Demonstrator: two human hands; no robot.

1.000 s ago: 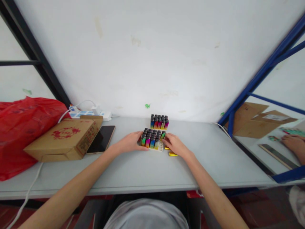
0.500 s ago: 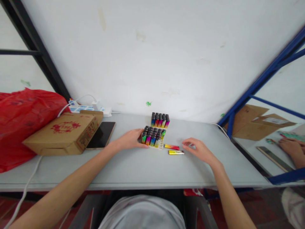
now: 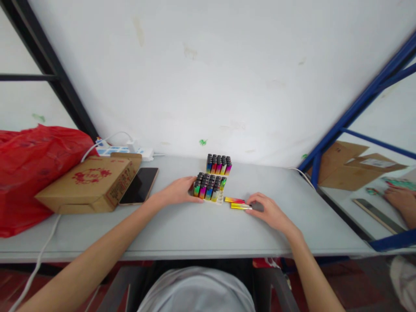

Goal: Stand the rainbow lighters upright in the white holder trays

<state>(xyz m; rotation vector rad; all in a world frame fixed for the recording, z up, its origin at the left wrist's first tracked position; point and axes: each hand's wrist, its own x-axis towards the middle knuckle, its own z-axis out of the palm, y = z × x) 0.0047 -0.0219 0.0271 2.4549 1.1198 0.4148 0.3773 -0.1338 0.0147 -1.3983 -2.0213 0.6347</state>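
My left hand (image 3: 180,190) is closed on the left end of a white tray (image 3: 220,201) of upright lighters (image 3: 208,190). They have black tops and green, pink, blue and yellow bodies. Several holes at the tray's right front hold no lighter. To the right, my right hand (image 3: 264,209) pinches the top end of a yellow lighter (image 3: 240,206), which lies low over the table. Just behind that one lies a red and yellow lighter (image 3: 234,200), close to my fingertips. A second block of upright lighters (image 3: 219,164) stands farther back, near the wall.
A cardboard box (image 3: 91,182), a dark phone (image 3: 139,185), a red plastic bag (image 3: 42,173) and a white power strip (image 3: 146,154) are on the left. Beyond the blue frame (image 3: 354,117) on the right, another person's hand (image 3: 401,201) rests near cardboard.
My right hand has moved left and slightly down, and its fingers have closed on the yellow lighter's top end. My left hand stays on the tray.
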